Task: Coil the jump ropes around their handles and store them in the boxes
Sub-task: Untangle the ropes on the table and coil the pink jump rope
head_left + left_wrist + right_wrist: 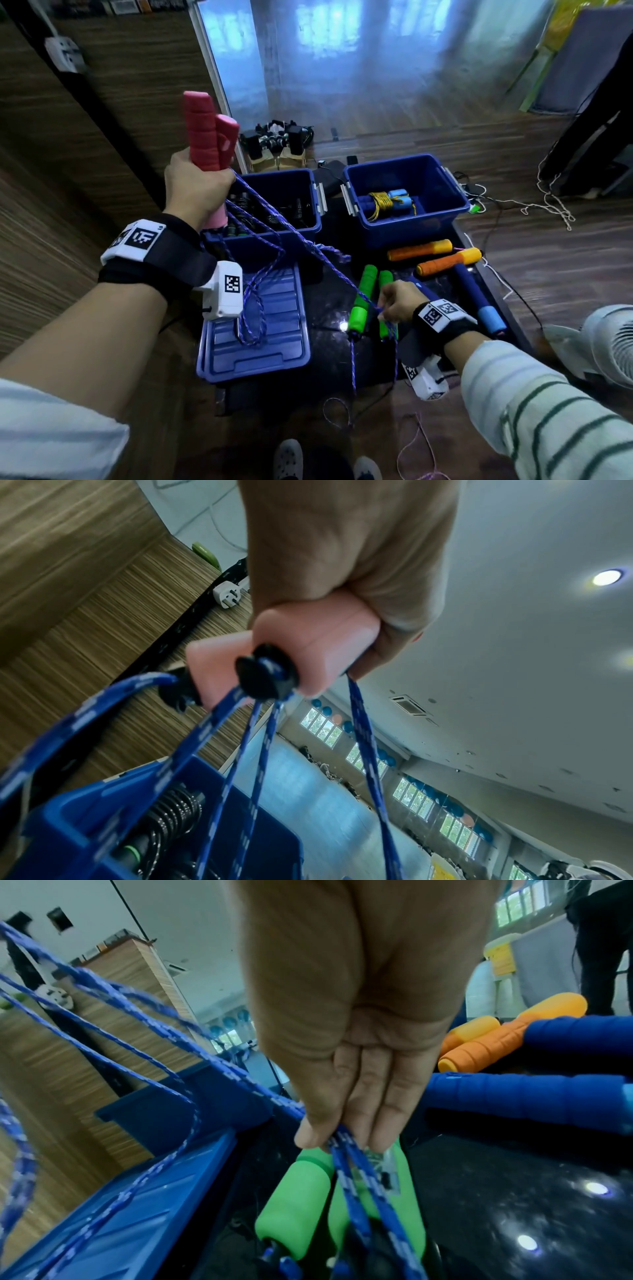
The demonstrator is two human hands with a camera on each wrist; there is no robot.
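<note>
Rope (274, 236) blue-speckled, uncoiled; red handles (209, 137) upright in left hand (195, 192).

Floor: dark wood-pattern boards (428, 144), glossy.
Left wall: striped wood-grain panelling (113, 102).
Far wall: pale reflective panel (359, 61) showing window light.
Ceiling: white, with a recessed round lamp (606, 577).
Windows: a row (418, 796) along the far side.

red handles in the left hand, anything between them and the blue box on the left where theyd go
No solid thing blocks the way. The left hand holds the red handles upright over the open left box; its lid lies in front. The uncoiled blue rope drapes across the opening to the right hand, which pinches it.
</note>
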